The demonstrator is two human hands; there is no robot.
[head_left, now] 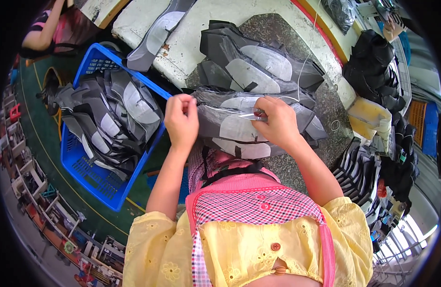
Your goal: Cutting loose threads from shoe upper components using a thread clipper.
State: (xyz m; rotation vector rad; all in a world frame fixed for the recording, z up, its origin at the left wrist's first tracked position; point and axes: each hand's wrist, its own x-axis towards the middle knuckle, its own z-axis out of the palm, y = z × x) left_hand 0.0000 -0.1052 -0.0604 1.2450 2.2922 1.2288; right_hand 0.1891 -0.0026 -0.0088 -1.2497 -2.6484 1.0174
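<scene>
Fabric pieces in grey and white, cut like shoe uppers [239,126], are held at the near edge of the table [191,43], just above the person's pink checked apron [251,205]. The left hand [181,119] is closed in a narrow pinch on the left end of the top piece, thumb and fingers pressed together on its edge. The right hand [278,122] is closed around small thread snips [253,116], whose metal tip is laid against the white panel of the same piece. A thin white thread [304,62] is seen rising from the work toward the far side of the table.

The piece is judged to be light, soft and floppy: it sags and folds where it is not supported, so it is best taken at an edge or corner with a fingertip pinch and kept taut between two points. The layered surface looks matte, not slippery. Sagging would be lessened by a grip near the seam.

Behind the hands a heap of similar cut pieces [258,67] is stacked on the table's speckled surface. To the left, a blue plastic crate [93,184] is filled with more of them. Dark bundles [373,67] are piled to the right, and another person's arm [48,28] is visible at the upper left.
</scene>
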